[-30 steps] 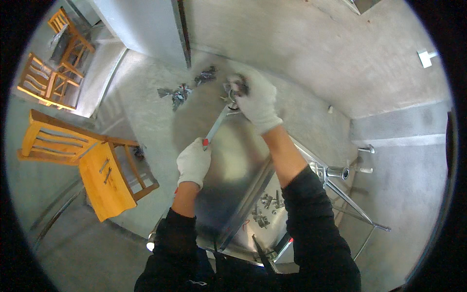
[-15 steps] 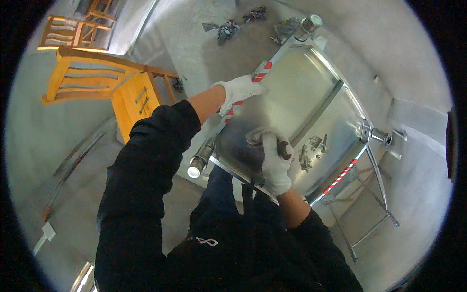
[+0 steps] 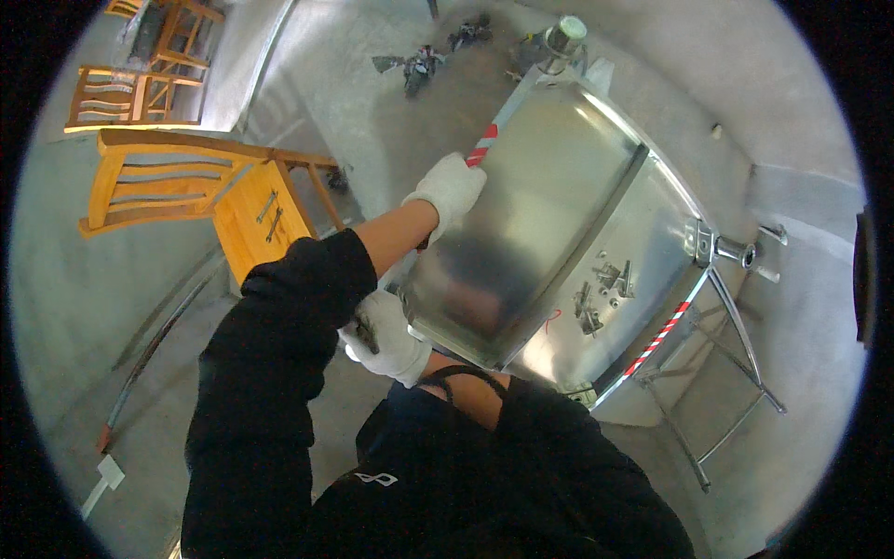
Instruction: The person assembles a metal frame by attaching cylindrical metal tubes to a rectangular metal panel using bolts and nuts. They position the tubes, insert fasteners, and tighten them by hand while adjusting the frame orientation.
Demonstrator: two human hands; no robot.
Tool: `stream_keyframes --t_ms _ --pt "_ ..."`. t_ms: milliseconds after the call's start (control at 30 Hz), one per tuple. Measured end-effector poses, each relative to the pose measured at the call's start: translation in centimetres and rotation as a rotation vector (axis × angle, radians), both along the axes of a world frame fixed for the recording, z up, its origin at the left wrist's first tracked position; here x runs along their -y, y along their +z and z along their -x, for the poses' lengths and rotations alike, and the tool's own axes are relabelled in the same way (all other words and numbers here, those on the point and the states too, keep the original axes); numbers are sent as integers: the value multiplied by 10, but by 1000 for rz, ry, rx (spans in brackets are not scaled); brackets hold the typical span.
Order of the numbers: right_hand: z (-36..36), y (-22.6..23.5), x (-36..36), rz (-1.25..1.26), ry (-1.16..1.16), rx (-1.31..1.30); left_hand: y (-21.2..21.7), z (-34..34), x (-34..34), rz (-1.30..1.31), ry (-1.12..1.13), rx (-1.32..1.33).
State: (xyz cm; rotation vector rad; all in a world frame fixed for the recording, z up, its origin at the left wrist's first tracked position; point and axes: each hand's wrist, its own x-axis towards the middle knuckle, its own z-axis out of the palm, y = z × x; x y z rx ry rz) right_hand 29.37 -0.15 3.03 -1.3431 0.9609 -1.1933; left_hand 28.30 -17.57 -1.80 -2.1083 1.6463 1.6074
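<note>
A shiny steel table (image 3: 559,186) lies tilted in front of me, with red-and-white striped tape along its edges. My left hand (image 3: 450,191), in a white glove, is closed on the table's left edge just below a striped stretch. My right hand (image 3: 386,337), also gloved, is at the table's near left corner, fingers curled around a small dark tool (image 3: 363,332). My black-sleeved left arm crosses over it and hides part of the corner. Several loose bolts and fittings (image 3: 601,291) lie on the table's right section.
A small wooden cabinet (image 3: 256,228) and wooden chairs (image 3: 158,182) stand to the left. Metal parts (image 3: 419,63) lie on the concrete floor beyond the table. A round fitting (image 3: 563,33) caps the far corner. A thin metal frame (image 3: 726,373) stands at right. A rod (image 3: 149,340) lies on the floor.
My right hand has come from the table's far end to its near left corner. My left hand has moved up onto the left edge. The view has swung over the table.
</note>
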Motion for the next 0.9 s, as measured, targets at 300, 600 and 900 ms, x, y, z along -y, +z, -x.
stream_keyframes --t_ms 300,600,900 --pt "73 -10 7 -523 -226 204 -27 -16 -1 -20 11 -149" --pt "-5 -42 -26 -633 78 413 6 3 -1 -71 -10 -3" --pt "105 -27 32 -932 -461 617 -27 -23 -3 -9 -87 -237"
